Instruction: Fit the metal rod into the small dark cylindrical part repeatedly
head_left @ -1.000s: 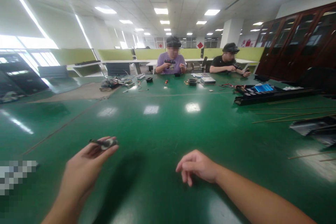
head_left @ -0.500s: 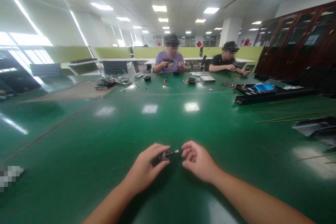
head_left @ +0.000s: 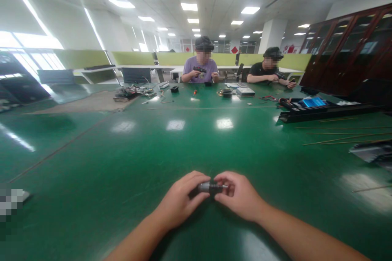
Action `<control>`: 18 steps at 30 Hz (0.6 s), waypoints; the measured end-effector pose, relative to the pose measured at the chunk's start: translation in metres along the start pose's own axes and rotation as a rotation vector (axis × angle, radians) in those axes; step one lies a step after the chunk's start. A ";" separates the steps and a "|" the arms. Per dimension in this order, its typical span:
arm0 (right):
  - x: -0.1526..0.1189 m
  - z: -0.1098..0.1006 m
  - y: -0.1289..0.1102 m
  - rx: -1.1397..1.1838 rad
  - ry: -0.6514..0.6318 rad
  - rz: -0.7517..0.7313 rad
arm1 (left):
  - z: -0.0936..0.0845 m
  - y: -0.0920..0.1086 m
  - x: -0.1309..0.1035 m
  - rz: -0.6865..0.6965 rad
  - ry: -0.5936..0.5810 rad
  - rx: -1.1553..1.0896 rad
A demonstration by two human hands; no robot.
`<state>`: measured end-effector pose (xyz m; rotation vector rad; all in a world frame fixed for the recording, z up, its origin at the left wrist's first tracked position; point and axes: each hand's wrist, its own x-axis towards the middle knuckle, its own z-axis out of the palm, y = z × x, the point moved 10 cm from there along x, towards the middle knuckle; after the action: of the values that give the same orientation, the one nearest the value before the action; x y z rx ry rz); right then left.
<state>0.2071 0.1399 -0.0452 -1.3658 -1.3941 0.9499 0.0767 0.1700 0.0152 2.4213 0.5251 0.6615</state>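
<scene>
Low in the middle of the view, my left hand holds a dark grey cylindrical part between thumb and fingers. The part lies roughly level, with a black stepped front section and a thin metal shaft pointing right. My right hand is curled around that front section, its thumb below and fingertips above, and the shaft reaches into its palm side. Both hands are just over the green tabletop. My left fingers hide the rear end of the part.
Across the table sit a person in purple and a person in black, each holding a tool. Electronic parts lie at far left. A long black housing and thin rods are on the right.
My right hand has closed in from beside the shaft to around the part's front section. The part and my left hand have shifted slightly right and lower in view.
</scene>
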 end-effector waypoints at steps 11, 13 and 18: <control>-0.003 -0.007 -0.018 -0.111 0.039 -0.123 | 0.006 -0.002 -0.001 0.040 -0.014 0.054; -0.003 -0.006 -0.017 -0.070 0.038 -0.122 | 0.008 0.000 -0.001 0.051 -0.024 0.069; -0.003 -0.006 -0.021 -0.059 0.038 -0.141 | 0.010 0.000 -0.002 0.054 -0.034 0.083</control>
<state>0.2068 0.1346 -0.0235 -1.3033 -1.4797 0.7919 0.0803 0.1650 0.0076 2.5276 0.4835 0.6308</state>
